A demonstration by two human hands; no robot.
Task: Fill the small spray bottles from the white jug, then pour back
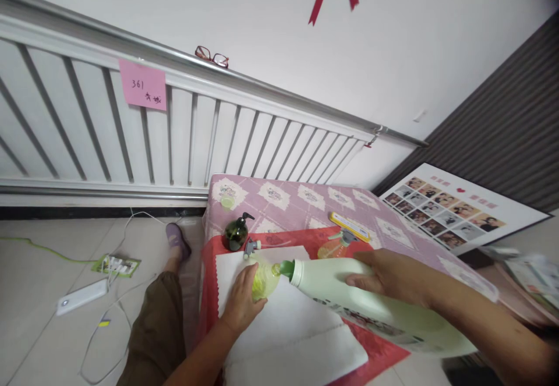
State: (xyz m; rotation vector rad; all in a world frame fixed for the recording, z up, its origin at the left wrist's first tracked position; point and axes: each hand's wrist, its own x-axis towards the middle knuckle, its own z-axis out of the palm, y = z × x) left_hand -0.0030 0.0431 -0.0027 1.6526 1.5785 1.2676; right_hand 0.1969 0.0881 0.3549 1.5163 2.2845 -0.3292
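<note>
My left hand (246, 298) is wrapped round a small clear yellow spray bottle (266, 281) whose neck is uncapped. In my right hand (386, 276) is a large pale green detergent jug (349, 296), tipped over to the left. The jug's green spout sits right at the small bottle's neck; whether liquid is flowing, I cannot make out. A grey spray head (252, 248) lies just beyond my left hand. Past it stands a dark green pump bottle (236, 234). Near the jug, partly hidden by it, is an orange spray bottle (332, 249).
White cloth (301, 342) lies over red cloth (257, 239) on a pink-patterned table (301, 199). A pale green cap (227, 202) and a yellow-edged packet (349, 226) rest farther back. Cables and a power strip (117, 265) are on the floor at left. A white radiator (244, 141) stands behind.
</note>
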